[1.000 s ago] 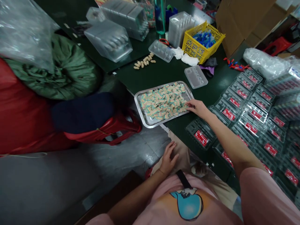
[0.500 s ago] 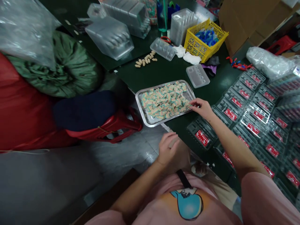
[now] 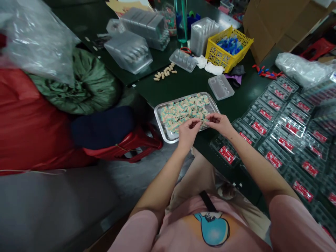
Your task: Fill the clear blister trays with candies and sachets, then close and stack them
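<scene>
both hands meet over the metal tray [image 3: 160, 123] at centre frame, left hand [image 3: 187, 131] and right hand [image 3: 219, 122] pinched together on one striped candy piece [image 3: 203, 121]. a loose pinch may drop it off the tray's near rim, which overhangs the table edge

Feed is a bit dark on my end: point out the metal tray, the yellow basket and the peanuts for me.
Metal tray [image 3: 163, 131]: head view, bare near-left corner of its floor.
Yellow basket [image 3: 219, 56]: head view, its latticed front wall.
Peanuts [image 3: 165, 72]: head view, middle of the loose pile on the table.
</scene>
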`<state>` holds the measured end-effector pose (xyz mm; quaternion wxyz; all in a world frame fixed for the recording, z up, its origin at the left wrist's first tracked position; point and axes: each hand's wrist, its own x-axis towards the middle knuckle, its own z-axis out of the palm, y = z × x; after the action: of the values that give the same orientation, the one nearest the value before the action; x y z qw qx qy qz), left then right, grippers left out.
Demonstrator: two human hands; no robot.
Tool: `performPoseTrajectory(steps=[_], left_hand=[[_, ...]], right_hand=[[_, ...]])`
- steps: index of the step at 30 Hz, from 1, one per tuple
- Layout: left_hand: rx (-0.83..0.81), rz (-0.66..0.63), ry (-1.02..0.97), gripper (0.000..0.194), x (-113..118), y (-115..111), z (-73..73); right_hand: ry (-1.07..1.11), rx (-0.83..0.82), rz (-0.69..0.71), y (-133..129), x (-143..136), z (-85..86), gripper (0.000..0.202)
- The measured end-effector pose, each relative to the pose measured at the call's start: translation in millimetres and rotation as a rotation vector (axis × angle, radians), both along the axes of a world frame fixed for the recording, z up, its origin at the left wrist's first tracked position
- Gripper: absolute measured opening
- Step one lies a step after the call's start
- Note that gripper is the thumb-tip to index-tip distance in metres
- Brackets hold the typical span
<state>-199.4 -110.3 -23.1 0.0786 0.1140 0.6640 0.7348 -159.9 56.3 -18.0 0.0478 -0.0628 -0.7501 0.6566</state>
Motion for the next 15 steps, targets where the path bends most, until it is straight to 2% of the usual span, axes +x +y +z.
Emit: performPoseTrajectory(steps=[5, 7, 11, 15], left_hand=[[-0.213, 0.141, 0.252, 0.007, -12, -10, 2.0], [-0.18, 0.145, 0.196, 0.008, -13, -9, -1.1], [-0.015, 0.03, -0.008, 0.015, -4, 0, -10.8], [0.027, -0.006, -0.052, 0.021, 7, 3, -16.1]], right_hand=[[-0.023, -0.067, 0.045, 1, 6, 0.4, 0.037], [-0.026, -0.116, 0.054, 0, 7, 1.5, 0.037], [-0.001, -0.177, 0.047, -7, 8, 0.8, 0.038], [0.036, -0.219, -0.007, -10, 5, -5.0, 0.038]])
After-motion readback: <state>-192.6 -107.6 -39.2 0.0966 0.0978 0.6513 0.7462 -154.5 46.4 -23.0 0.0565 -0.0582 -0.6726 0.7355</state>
